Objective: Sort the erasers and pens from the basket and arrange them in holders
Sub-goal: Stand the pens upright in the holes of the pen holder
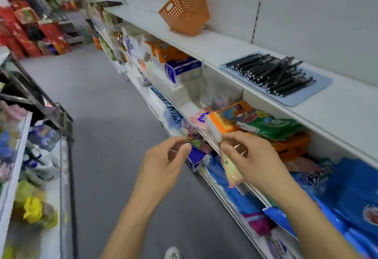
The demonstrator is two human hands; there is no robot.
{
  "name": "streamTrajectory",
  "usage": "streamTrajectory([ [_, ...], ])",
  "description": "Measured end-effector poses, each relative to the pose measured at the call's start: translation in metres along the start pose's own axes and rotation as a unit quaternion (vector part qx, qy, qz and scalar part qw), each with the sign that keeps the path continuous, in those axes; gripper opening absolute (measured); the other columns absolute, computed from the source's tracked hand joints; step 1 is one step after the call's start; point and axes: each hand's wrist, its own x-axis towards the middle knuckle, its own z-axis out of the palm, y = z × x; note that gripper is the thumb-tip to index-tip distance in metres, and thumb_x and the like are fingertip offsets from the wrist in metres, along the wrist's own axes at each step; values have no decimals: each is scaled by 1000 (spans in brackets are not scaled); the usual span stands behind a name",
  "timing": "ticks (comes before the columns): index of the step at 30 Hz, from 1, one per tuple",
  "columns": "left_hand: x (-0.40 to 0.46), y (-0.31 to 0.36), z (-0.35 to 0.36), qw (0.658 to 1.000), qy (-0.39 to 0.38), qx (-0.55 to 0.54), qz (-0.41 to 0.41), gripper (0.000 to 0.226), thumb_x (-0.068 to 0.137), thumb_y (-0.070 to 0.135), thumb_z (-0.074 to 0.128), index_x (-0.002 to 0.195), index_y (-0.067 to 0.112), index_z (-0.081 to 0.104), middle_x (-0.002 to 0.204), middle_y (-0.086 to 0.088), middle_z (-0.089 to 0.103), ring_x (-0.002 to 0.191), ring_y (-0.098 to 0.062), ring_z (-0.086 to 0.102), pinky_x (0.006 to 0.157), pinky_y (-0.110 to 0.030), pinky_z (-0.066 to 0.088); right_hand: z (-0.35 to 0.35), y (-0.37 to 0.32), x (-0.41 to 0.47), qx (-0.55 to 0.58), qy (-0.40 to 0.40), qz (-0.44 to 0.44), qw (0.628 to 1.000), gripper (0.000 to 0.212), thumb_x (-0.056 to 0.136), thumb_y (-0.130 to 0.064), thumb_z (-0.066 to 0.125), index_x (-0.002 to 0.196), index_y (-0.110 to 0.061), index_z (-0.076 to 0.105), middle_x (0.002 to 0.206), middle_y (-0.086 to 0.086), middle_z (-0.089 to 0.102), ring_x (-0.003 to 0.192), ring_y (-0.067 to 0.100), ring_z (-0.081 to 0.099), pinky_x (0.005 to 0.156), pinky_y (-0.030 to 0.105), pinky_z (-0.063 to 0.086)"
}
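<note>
- Both hands work in the lower middle of the frame, close in front of the lower shelves.
- Right hand (pixel 253 160) curls its fingers around a pale, long packet (pixel 232 168); it may hold erasers, but I cannot tell for sure.
- Left hand (pixel 163 162) pinches something small and colourful at its fingertips, too blurred to name.
- Orange basket (pixel 185 14) lies tipped on its side on the top shelf (pixel 225 48), upper middle; it looks emptied, though its inside is partly hidden.
- Black pens (pixel 272 73) lie in a neat pile on a blue tray (pixel 319 90) at the right of the same shelf, well apart from the basket.
- I judge the pens are sorted already, and the erasers are left to place; no holder for them is visible.
</note>
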Motion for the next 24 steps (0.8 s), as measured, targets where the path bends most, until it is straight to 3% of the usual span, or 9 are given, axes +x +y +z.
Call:
streamTrajectory([
  [3, 66, -15, -30, 998, -55, -2, 23, 10, 91, 42, 57, 88, 52, 61, 76, 23, 67, 73, -1, 62, 60, -7, 42, 22, -23, 48, -19, 35, 25, 999, 23, 91, -39, 58, 113, -37, 65, 93, -21, 66, 87, 1, 61, 79, 33, 52],
  [9, 187, -30, -47, 988, -132, 1, 82, 13, 92, 41, 59, 88, 53, 60, 84, 21, 70, 78, 1, 63, 68, -9, 46, 46, -41, 124, -38, 98, 92, 990, 23, 90, -43, 56, 111, -39, 65, 93, -24, 66, 84, -2, 61, 76, 32, 52],
  [12, 241, -31, -32, 978, -174, 6, 114, 15, 92, 44, 57, 104, 41, 66, 91, 18, 69, 83, 2, 63, 77, -25, 53, 41, -36, 152, -52, 155, 124, 979, 22, 89, -42, 57, 109, -39, 66, 94, -22, 67, 86, -1, 61, 79, 36, 53],
  [15, 292, -20, -7, 963, -217, 5, 161, 21, 94, 40, 57, 111, 33, 66, 95, 18, 69, 85, 5, 63, 78, -21, 53, 29, -25, 176, -81, 210, 157, 962, 20, 89, -40, 58, 108, -39, 66, 93, -18, 68, 86, 5, 62, 77, 38, 53],
  [19, 359, 1, 40, 944, -264, -11, 197, 26, 94, 38, 57, 117, 29, 64, 107, 17, 66, 96, 8, 59, 85, -19, 50, 2, 3, 199, -109, 299, 191, 929, 23, 91, -42, 55, 112, -37, 64, 96, -23, 63, 85, 1, 58, 75, 34, 52],
  [24, 426, 29, 105, 920, -311, 94, 221, 41, 97, 41, 49, 134, 23, 53, 130, 3, 55, 109, -12, 56, 97, -37, 47, -44, 41, 214, -222, 380, 272, 856, 22, 92, -37, 54, 109, -31, 66, 101, -7, 61, 92, 13, 53, 68, 33, 42],
])
